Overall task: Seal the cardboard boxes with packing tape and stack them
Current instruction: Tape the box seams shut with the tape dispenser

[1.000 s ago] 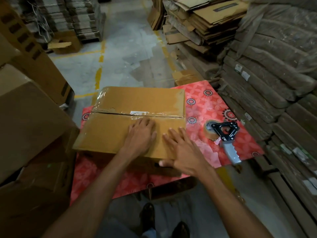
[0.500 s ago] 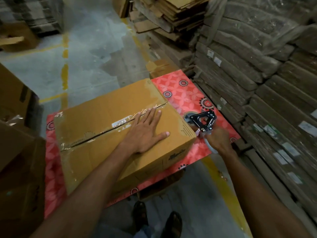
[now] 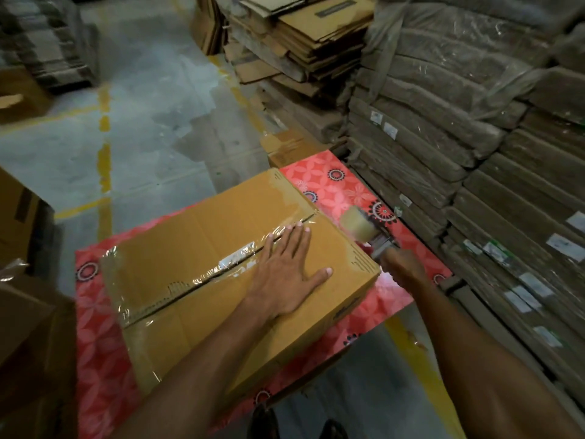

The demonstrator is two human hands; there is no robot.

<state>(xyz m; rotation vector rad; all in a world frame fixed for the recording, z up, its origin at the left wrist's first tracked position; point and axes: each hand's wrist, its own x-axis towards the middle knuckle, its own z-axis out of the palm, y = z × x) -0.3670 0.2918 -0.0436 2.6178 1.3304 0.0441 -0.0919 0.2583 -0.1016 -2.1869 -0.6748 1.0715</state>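
A red flower-patterned cover (image 3: 345,198) lies over the worktop, and beyond it the grey concrete floor (image 3: 152,122) is crossed by worn yellow lines (image 3: 104,153). Along the right stand tall stacks of flat cardboard bundles (image 3: 474,153) wrapped in clear film, several bearing small white labels (image 3: 390,129), with a looser heap of flattened cartons (image 3: 316,36) behind them. 2 dark shoes (image 3: 264,423) show at the bottom edge.

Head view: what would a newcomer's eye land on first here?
The big brown box sits mid-frame on a red patterned cloth, with crinkled clear tape over its top seam. The left hand lies flat on the top, while the right hand grips a tape dispenser at the box's right end. Wrapped cardboard bundles rise along the right.
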